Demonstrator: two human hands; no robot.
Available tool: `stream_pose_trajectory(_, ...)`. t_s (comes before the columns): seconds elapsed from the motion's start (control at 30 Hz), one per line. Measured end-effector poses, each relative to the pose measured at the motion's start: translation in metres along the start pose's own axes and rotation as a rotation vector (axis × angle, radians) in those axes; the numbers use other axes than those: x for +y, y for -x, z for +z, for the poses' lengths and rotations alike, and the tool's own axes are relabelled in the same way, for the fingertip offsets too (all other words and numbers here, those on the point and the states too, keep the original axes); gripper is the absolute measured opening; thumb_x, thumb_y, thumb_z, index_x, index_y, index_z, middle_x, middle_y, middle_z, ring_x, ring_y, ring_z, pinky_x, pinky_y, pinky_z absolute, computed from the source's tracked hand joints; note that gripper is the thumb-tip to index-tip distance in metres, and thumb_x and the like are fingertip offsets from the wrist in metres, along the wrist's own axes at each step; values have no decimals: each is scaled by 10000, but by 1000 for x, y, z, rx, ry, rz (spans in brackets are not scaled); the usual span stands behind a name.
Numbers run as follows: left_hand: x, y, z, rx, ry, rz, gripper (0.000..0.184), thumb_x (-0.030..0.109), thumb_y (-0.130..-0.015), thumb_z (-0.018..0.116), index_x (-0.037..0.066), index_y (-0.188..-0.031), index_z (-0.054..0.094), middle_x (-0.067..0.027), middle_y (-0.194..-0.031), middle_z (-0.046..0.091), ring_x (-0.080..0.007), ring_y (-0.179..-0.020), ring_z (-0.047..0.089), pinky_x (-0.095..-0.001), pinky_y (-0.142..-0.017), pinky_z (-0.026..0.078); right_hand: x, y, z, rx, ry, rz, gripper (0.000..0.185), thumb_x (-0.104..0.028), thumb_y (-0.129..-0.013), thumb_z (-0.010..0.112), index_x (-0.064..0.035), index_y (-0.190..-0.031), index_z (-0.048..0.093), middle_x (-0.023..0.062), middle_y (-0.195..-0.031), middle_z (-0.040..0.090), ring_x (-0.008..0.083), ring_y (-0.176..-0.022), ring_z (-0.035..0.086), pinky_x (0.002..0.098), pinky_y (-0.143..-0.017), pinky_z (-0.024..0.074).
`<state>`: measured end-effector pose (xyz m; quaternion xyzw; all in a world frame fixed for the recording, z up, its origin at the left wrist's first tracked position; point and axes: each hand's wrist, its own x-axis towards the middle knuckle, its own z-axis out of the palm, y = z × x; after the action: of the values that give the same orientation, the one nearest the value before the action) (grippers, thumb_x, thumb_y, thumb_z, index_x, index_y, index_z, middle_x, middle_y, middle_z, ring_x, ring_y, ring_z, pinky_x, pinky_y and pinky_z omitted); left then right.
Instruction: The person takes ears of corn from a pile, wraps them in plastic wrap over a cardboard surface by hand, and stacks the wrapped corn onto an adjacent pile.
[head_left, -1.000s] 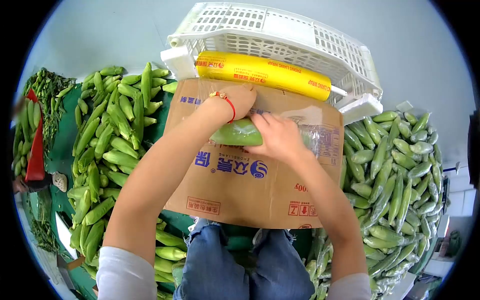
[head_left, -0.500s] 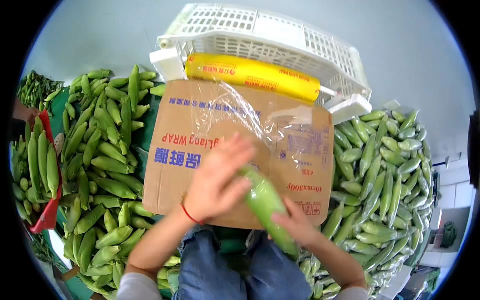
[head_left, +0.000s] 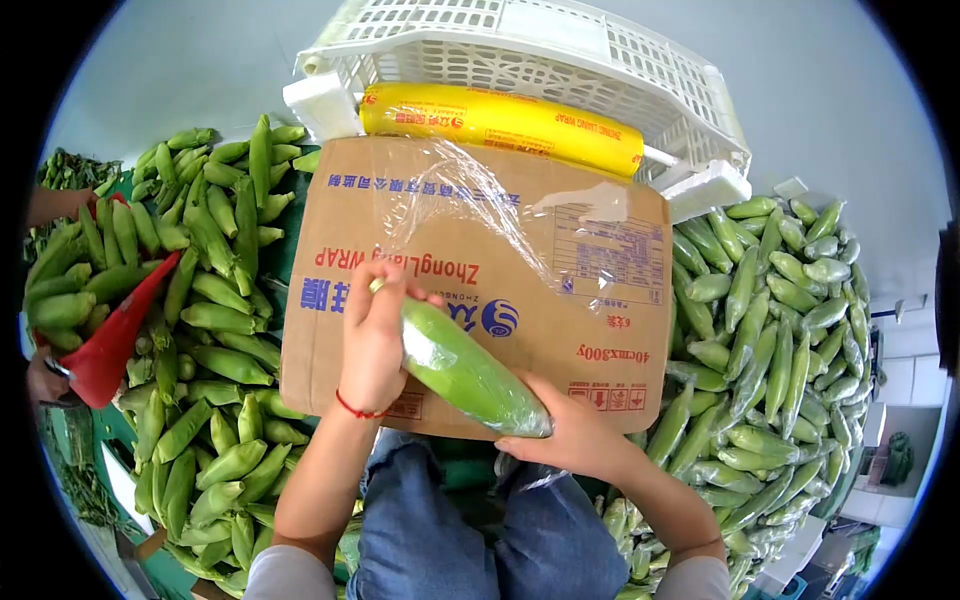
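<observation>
An ear of corn (head_left: 470, 370) in its green husk, partly covered in shiny clear film, lies aslant above the cardboard box (head_left: 620, 330). My left hand (head_left: 372, 330), with a red cord at its wrist, has its fingers curled at the upper left end of the ear. My right hand (head_left: 570, 430) grips the lower right end, where loose film hangs below. A sheet of clear film (head_left: 470, 190) stretches over the box from the yellow wrap roll (head_left: 500, 125), which sits between two white foam blocks (head_left: 325, 105).
Unwrapped corn (head_left: 220, 300) is heaped on the left, film-wrapped corn (head_left: 770, 350) on the right. A white plastic crate (head_left: 520, 50) stands behind the roll. At far left, another person's hands (head_left: 50, 375) hold a red basket (head_left: 110, 350) of corn.
The ear has moved left and is tilted less steeply. My left hand has gone from lying flat to curling at its end. The other person's red basket has tipped toward the left heap.
</observation>
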<state>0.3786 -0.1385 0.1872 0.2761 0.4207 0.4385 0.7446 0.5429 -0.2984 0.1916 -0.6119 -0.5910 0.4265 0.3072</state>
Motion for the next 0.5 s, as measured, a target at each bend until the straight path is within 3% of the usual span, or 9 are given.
stream_pose_trajectory(0.03, -7, 3, -4, 48, 24, 25, 104, 191, -987, 509, 91, -966, 488, -55, -830, 524, -191, -751, 585, -328, -665, 523, -28, -1, -19, -92, 221, 324, 745, -364, -745, 793, -60, -1346, 473, 155, -957, 642, 251, -869, 671, 339, -745, 527)
stream_pose_trajectory(0.13, -13, 12, -24, 51, 1, -3, 215, 250, -1007, 488, 50, -1048, 556, -43, -837, 533, -163, -783, 595, -309, -705, 523, -48, 14, -35, 5, 658, 140, 621, -355, -755, 785, -76, -1265, 568, 158, -1000, 653, 294, -893, 665, 355, -757, 528)
stream_pose_trajectory(0.17, -11, 14, -34, 3, -73, -31, 261, 269, -1013, 475, 37, -1084, 573, -48, -840, 543, -161, -810, 610, -304, -710, 525, -37, 19, -42, 211, 708, -179, 432, -343, -797, 732, -176, -1186, 641, 119, -929, 681, 241, -661, 663, 306, -578, 534)
stream_pose_trajectory(0.23, -16, 26, -48, -131, -186, -121, 415, 339, -1022, 449, -15, -1177, 601, -61, -847, 607, -129, -832, 627, -279, -730, 517, -21, 15, -59, 465, 520, -533, 448, -373, -792, 735, -160, -1177, 651, 77, -788, 636, 237, -608, 626, 327, -561, 521)
stream_pose_trajectory(0.27, -11, 42, -34, -105, -207, -315, 449, 375, -1019, 445, -23, -1149, 606, -88, -864, 662, -137, -770, 641, -276, -649, 519, -16, 11, -70, 592, 425, -706, 458, -388, -789, 737, -152, -1173, 655, 56, -717, 613, 234, -582, 608, 338, -553, 515)
stream_pose_trajectory(0.33, -17, 50, -57, -380, -149, -637, 476, 399, -1013, 448, -30, -1150, 600, -109, -891, 685, -159, -703, 647, -278, -566, 517, -14, 5, -74, 577, -236, -762, 367, -332, -914, 616, -94, -1191, 585, 38, -588, 519, 222, -522, 557, 397, -551, 498)
stream_pose_trajectory(0.4, -35, 63, -67, -437, -84, -829, 515, 430, -1009, 440, -33, -1190, 576, -119, -880, 681, -180, -648, 643, -288, -505, 511, -16, -1, -49, 492, -986, -712, 246, -249, -982, 517, -101, -1178, 507, 33, -538, 468, 206, -476, 514, 403, -533, 482)
stream_pose_trajectory(0.47, -30, 78, -59, -490, -93, -751, 524, 375, -991, 508, -41, -1308, 482, -154, -1006, 667, -216, -785, 666, -263, -550, 521, -26, -3, -41, 507, -1276, -643, 160, -192, -1016, 460, -117, -1157, 450, 22, -501, 411, 185, -438, 471, 390, -507, 465)
stream_pose_trajectory(0.5, -24, 90, -50, -532, -351, -477, 689, 469, -946, 532, -36, -1385, 369, -173, -1103, 630, -227, -842, 664, -281, -607, 542, -30, -2, -44, 544, -1304, -592, 145, -183, -1015, 459, -124, -1147, 445, 17, -493, 390, 177, -431, 458, 378, -497, 459)
